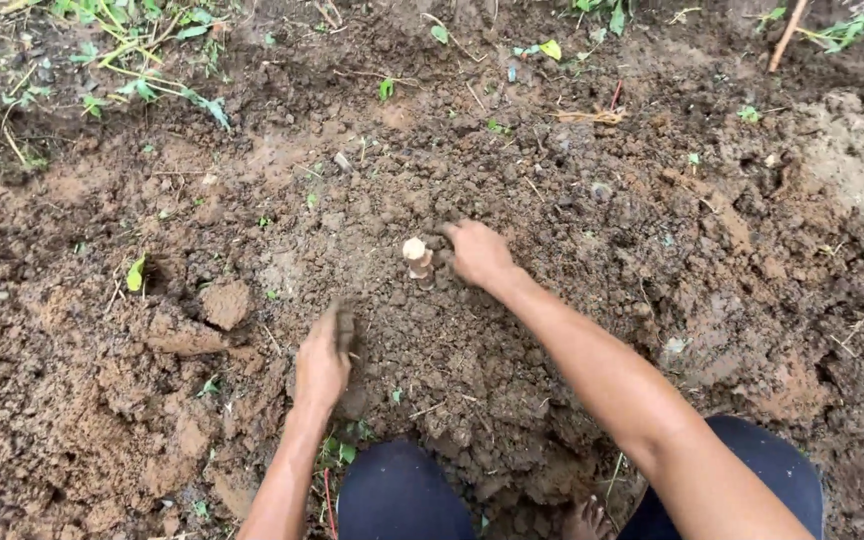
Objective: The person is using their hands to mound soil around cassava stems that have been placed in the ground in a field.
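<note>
Both arms bare, no sleeves, no watch or rings. Left hand (323, 362): fingers (344, 328) smeared w/ dark soil. Right hand (479, 254) dirty too. Below the arms, dark navy trousers (398, 495) over both knees; bare foot (585, 520) btwn them.

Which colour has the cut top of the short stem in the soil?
Pale cream, the stem seen from the head view.

one cut stem stub (417, 257), two bare hands (479, 253), two knees (399, 492)

Pale tan cutting (416, 256), brown soil (572, 250)
</note>
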